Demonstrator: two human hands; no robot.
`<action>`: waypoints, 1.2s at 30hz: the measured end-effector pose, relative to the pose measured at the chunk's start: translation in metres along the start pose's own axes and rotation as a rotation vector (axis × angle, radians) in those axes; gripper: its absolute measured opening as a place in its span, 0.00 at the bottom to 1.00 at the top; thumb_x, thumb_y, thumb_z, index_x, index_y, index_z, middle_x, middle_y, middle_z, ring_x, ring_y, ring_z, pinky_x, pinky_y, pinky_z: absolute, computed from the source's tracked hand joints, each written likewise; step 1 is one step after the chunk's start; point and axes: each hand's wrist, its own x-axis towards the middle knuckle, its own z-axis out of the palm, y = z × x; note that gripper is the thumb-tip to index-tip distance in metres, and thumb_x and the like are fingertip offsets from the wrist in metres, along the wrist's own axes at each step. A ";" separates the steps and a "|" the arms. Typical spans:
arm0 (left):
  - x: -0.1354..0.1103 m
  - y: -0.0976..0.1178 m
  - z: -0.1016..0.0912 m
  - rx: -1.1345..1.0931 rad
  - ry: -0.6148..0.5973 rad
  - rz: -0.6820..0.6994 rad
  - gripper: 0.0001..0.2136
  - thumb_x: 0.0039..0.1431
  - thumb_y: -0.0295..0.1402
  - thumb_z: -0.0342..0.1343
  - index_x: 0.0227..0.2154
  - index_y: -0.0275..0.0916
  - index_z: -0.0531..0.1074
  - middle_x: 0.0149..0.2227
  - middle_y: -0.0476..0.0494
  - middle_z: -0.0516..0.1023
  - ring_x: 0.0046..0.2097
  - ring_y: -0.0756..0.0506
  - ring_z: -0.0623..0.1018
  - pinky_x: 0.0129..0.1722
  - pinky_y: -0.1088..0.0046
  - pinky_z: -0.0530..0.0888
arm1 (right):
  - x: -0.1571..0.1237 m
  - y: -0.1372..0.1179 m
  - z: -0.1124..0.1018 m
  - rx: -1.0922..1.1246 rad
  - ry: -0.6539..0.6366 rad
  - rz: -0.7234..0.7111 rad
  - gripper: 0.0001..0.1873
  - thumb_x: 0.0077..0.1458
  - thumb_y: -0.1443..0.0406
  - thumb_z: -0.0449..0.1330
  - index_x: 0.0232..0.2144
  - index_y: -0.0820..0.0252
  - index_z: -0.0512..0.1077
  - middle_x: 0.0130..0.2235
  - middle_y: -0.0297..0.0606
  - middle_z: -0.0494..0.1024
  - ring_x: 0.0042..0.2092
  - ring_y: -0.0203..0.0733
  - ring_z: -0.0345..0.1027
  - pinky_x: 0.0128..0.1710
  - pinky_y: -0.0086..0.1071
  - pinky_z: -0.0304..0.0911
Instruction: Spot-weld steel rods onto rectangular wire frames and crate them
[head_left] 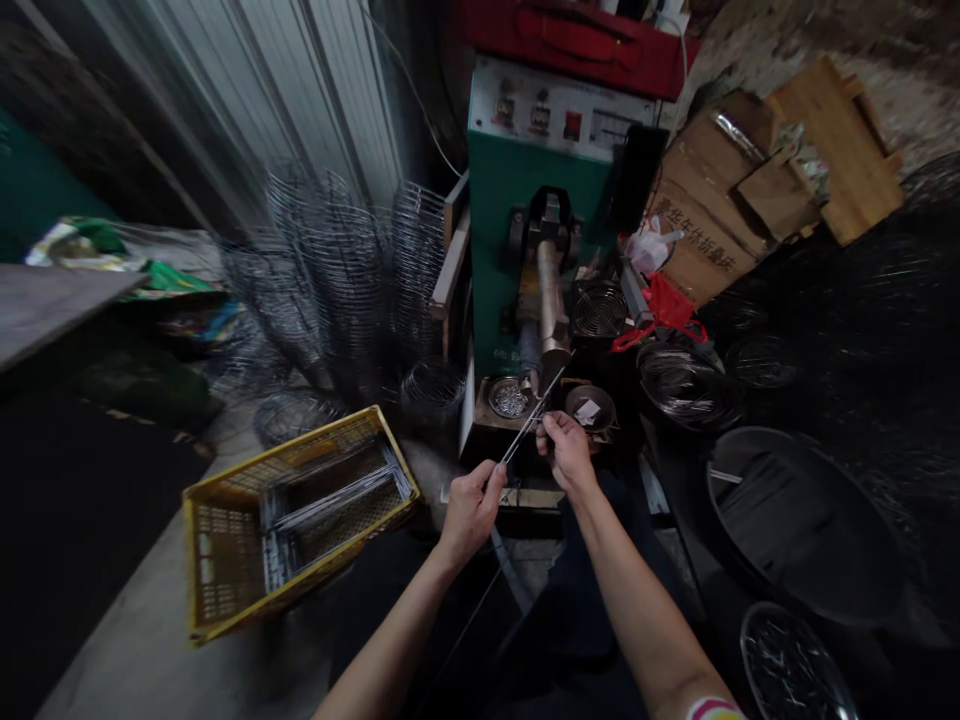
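Note:
My left hand (472, 508) is closed around the near end of thin metal rods (521, 436), which slant up and away to the right. Their far end reaches the tip of the thick metal arm (550, 290) on a green machine (495, 230) that looks like a spot welder. Close beside the rods, my right hand (568, 452) is pinched; a small thin metal piece seems to stick out leftward from its fingertips, too small to name. A round dish of small shiny metal pieces (510, 398) sits below the arm, and a dark bowl (590, 408) holds a white scrap.
At left stands a yellow crate (300, 455) with metal rods inside. Behind it rise stacks of wire rings (337, 270). On the right are coiled wire (686, 385), a large dark basin (795, 520) and a tub of small parts (795, 665). Cardboard (697, 220) leans behind.

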 end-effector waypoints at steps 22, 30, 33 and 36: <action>0.011 0.006 -0.002 -0.010 0.046 -0.015 0.17 0.65 0.40 0.46 0.23 0.37 0.67 0.18 0.54 0.57 0.22 0.52 0.60 0.24 0.76 0.57 | 0.011 -0.009 0.006 -0.035 -0.007 -0.003 0.15 0.44 0.56 0.68 0.24 0.59 0.69 0.22 0.30 0.71 0.19 0.29 0.60 0.17 0.23 0.55; 0.011 0.003 -0.003 -0.083 -0.007 -0.024 0.18 0.65 0.42 0.47 0.23 0.38 0.66 0.20 0.54 0.59 0.24 0.51 0.61 0.25 0.76 0.57 | 0.009 -0.009 0.004 -0.015 -0.022 0.022 0.16 0.44 0.54 0.67 0.22 0.59 0.68 0.20 0.29 0.69 0.18 0.28 0.57 0.15 0.23 0.53; 0.014 0.002 0.002 -0.074 -0.017 0.003 0.18 0.65 0.42 0.46 0.23 0.37 0.67 0.20 0.54 0.59 0.25 0.51 0.61 0.25 0.76 0.57 | 0.011 -0.012 -0.002 -0.074 -0.011 -0.002 0.18 0.45 0.53 0.67 0.23 0.59 0.68 0.19 0.28 0.68 0.17 0.28 0.57 0.14 0.22 0.51; 0.022 0.004 0.005 -0.047 -0.014 0.034 0.18 0.65 0.42 0.46 0.23 0.37 0.67 0.18 0.54 0.56 0.24 0.52 0.60 0.25 0.76 0.56 | 0.015 -0.017 -0.009 -0.129 -0.010 -0.033 0.19 0.45 0.52 0.67 0.22 0.59 0.67 0.18 0.26 0.66 0.17 0.27 0.56 0.14 0.22 0.50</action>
